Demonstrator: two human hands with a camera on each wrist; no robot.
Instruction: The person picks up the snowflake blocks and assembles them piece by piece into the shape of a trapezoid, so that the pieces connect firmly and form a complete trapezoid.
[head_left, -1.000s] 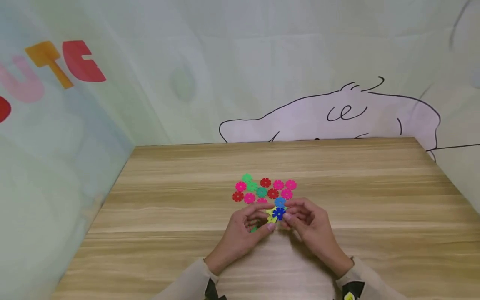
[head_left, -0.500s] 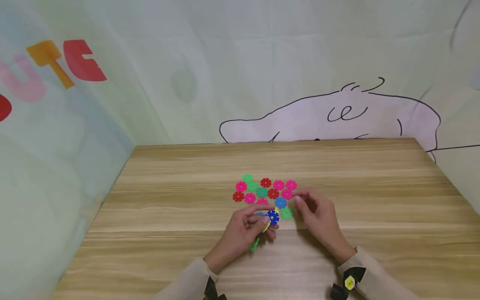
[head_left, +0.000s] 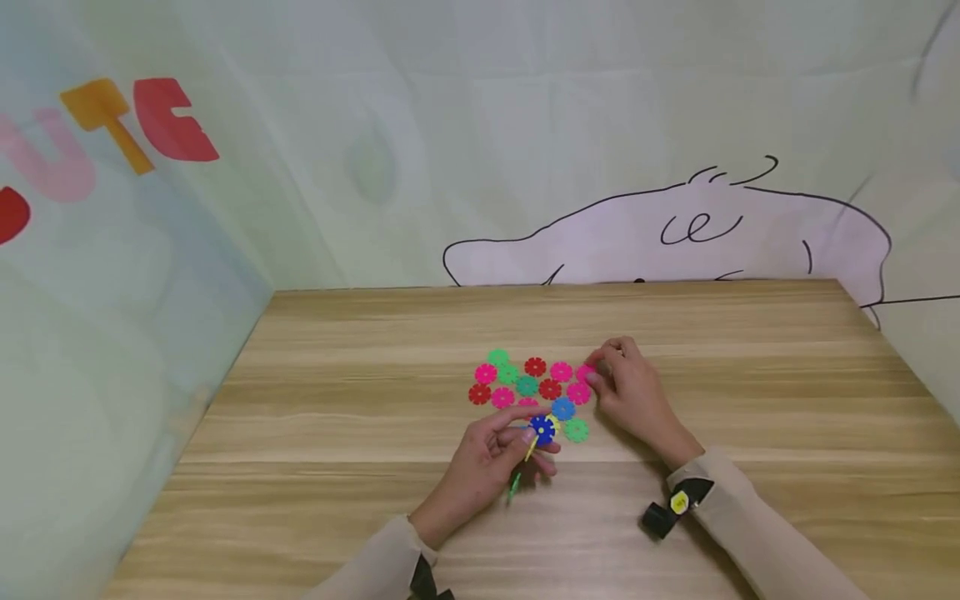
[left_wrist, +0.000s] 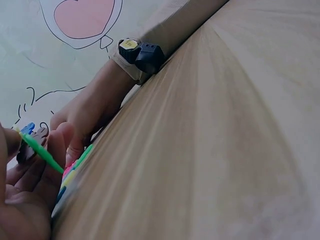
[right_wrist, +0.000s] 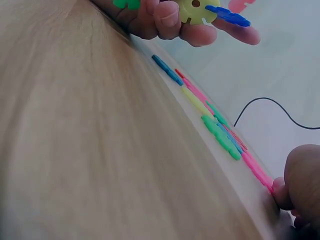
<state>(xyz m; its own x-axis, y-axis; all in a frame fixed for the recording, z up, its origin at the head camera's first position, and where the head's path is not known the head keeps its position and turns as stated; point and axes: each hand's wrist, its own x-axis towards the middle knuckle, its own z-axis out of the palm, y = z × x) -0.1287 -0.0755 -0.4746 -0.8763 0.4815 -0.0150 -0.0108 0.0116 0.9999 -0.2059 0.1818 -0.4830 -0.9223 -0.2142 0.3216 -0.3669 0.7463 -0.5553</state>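
Observation:
My left hand (head_left: 483, 458) pinches a small chain of joined notched discs, with a dark blue disc (head_left: 541, 430) facing up and a green disc (head_left: 513, 487) hanging edge-on below. The right wrist view shows the chain's yellow disc (right_wrist: 196, 11) joined to the blue one (right_wrist: 230, 16), and a pink disc (right_wrist: 241, 5). At the right end of the flat discs, my right hand (head_left: 637, 400) has thumb and fingertips on the edge of a pink disc (head_left: 585, 374), partly covering it. Left fingers hide part of the chain.
Several loose discs lie on the wooden table (head_left: 337, 375) between and beyond the hands, among them a red disc (head_left: 535, 367), a light blue disc (head_left: 563, 408) and a green disc (head_left: 577, 430). A printed cloth (head_left: 375, 125) stands behind the table.
My right hand has left the joined discs and moved away and to the right, reaching the far right pink disc. The left hand keeps the chain, which has turned slightly.

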